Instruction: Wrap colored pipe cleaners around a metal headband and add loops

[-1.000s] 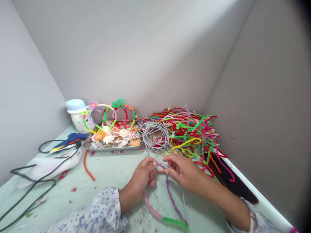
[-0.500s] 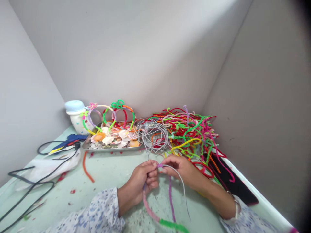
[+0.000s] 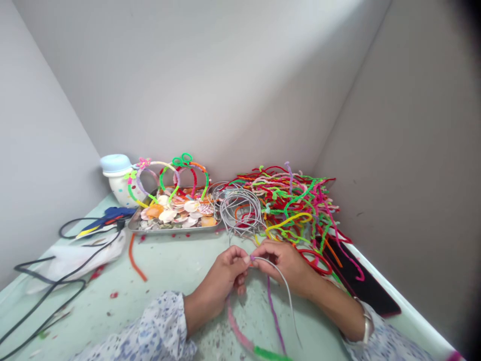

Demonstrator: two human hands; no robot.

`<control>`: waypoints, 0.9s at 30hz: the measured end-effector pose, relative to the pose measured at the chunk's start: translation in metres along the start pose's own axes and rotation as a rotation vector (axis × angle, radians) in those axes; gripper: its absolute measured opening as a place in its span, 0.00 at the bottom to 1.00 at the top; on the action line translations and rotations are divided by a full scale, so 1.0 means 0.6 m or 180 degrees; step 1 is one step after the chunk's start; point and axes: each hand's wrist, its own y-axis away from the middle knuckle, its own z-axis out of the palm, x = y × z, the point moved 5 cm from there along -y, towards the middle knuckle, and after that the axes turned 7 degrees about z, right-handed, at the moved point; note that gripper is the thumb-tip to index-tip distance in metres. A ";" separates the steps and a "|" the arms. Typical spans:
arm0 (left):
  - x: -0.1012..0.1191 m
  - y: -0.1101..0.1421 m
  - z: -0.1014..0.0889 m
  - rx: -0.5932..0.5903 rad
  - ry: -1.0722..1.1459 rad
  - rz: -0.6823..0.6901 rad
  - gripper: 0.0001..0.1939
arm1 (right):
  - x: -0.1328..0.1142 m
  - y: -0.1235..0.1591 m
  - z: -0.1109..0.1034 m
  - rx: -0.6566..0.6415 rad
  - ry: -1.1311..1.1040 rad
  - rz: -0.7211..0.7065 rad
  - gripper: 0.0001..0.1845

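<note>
My left hand (image 3: 223,278) and my right hand (image 3: 287,265) meet over the pale green table (image 3: 165,271), both pinched on a thin grey wire headband (image 3: 286,288). A purple pipe cleaner (image 3: 273,311) starts at the pinch point and trails toward me. The headband's near end is wrapped in pink (image 3: 236,328) and green (image 3: 268,355) pipe cleaner. My fingertips almost touch at the top of the band.
A big tangle of coloured pipe cleaners (image 3: 293,200) fills the back right corner, beside bare wire headbands (image 3: 238,208). A metal tray of shells (image 3: 175,216) holds finished headbands (image 3: 176,173). A glue gun (image 3: 107,218), black cables (image 3: 52,286), a white jar (image 3: 118,178) and an orange pipe cleaner (image 3: 135,258) lie left.
My hands drew closer together and the grey headband swung up into view between them. The purple pipe cleaner's top end now sits at the pinch of my fingers.
</note>
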 end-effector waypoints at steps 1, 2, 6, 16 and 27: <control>-0.001 -0.001 0.000 -0.0003 -0.0034 0.0021 0.11 | 0.000 0.000 0.000 -0.0042 0.0028 -0.0045 0.04; -0.001 -0.002 0.000 -0.0016 -0.0064 0.0038 0.11 | -0.001 -0.001 -0.001 -0.0086 0.0055 -0.0081 0.04; -0.002 -0.004 0.001 -0.0105 -0.0208 0.0073 0.10 | -0.003 -0.002 -0.004 -0.0219 0.0095 -0.0213 0.06; -0.007 -0.002 -0.002 -0.0323 -0.0251 -0.0079 0.10 | -0.031 0.008 -0.014 -0.0425 0.0569 -0.0725 0.08; 0.000 0.002 0.007 -0.0561 -0.0159 -0.0244 0.09 | -0.052 0.024 -0.015 -0.0418 0.1876 -0.1204 0.11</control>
